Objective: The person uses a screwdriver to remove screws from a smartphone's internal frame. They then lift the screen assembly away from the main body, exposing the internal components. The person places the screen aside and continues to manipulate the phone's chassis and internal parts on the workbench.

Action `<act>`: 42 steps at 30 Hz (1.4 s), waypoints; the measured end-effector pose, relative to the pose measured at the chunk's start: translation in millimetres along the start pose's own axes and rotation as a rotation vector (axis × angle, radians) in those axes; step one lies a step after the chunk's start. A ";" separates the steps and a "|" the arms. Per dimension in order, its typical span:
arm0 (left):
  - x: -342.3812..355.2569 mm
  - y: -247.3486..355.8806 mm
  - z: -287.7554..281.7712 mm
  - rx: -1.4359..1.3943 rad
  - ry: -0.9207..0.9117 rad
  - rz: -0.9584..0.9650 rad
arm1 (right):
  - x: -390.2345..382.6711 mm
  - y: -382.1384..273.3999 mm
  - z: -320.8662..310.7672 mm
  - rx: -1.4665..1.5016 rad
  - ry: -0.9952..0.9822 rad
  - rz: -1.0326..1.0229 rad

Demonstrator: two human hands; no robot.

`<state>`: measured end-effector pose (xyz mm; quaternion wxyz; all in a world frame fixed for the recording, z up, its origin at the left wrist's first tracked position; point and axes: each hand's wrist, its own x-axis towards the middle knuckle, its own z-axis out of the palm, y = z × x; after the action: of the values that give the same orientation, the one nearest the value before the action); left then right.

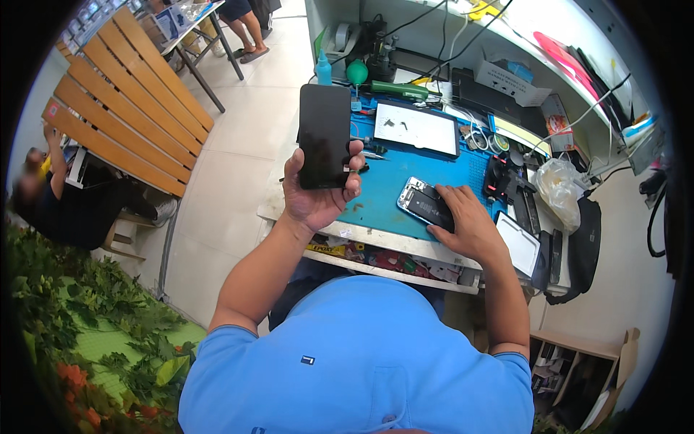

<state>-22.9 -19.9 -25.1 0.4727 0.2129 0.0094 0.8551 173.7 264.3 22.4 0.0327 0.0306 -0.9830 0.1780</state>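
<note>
My left hand (314,208) holds up a black phone screen (324,130), gripped by its lower part with the thumb on one side and the fingertips on the other. Its dark glossy face shows; a small light tab sits near its lower right edge. On the blue work mat (383,206), my right hand (470,226) grips an opened phone body (413,199) by its right end, fingers over the far edge and thumb at the near one. The body's frame is light blue, with a black battery (431,210) exposed inside. Part of it is hidden under my fingers.
Behind the mat lie a white-topped tray (416,129), a green hand tool (400,90) and a blue bottle (323,69). To the right are a black clamp-like device (499,177), a plastic bag (558,189) and a white tray (517,244). An open drawer (390,272) juts out in front.
</note>
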 end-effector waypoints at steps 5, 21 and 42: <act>-1.7 4.4 -2.0 -0.056 -0.041 -0.017 | -8.1 4.2 3.5 -0.088 0.042 -0.050; -5.8 -28.0 24.9 0.295 0.209 -0.543 | 79.0 -73.7 -64.1 -0.365 0.073 -0.713; 10.8 -17.8 26.3 1.014 0.531 0.042 | 41.4 -68.9 14.3 0.544 0.341 0.118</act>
<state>-3.8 -6.2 -1.2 0.2759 0.1912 0.5325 0.7770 136.7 192.8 36.1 0.1771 -0.0492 -0.8798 0.4383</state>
